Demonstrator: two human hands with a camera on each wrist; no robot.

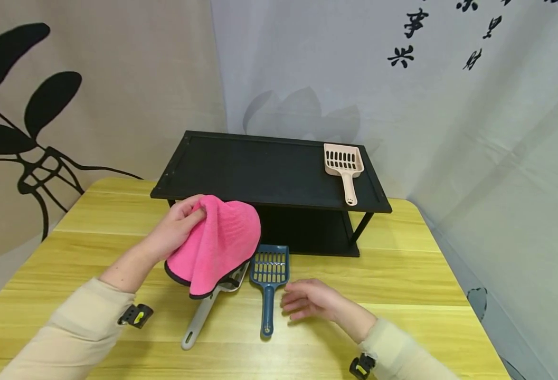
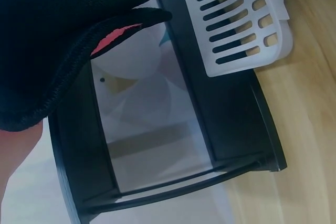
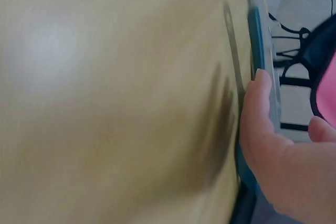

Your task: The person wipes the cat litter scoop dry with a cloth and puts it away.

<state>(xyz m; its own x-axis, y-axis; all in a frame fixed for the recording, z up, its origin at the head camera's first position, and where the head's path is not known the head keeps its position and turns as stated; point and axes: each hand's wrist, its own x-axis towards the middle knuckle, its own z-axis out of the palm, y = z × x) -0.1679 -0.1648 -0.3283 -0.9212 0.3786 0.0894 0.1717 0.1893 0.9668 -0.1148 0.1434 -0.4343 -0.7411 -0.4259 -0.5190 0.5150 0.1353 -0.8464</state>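
My left hand point(image 1: 176, 229) grips a pink cloth point(image 1: 221, 237) with black edging, held up in front of the black rack. In the left wrist view the dark side of the cloth point(image 2: 68, 40) fills the upper left. Partly under it lies a grey slotted litter scoop point(image 1: 200, 319), its handle toward me. A blue litter scoop point(image 1: 268, 295) rests on the table to its right. Just right of the blue handle is my right hand point(image 1: 312, 301), holding nothing, fingers relaxed. Whether it touches the blue scoop point(image 3: 256, 40), I cannot tell.
A black two-tier rack point(image 1: 255, 169) stands at the back of the wooden table point(image 1: 402, 295). On its top shelf, at the right, lies a beige litter scoop point(image 1: 347, 171). Behind hangs a pale printed curtain point(image 1: 298, 63).
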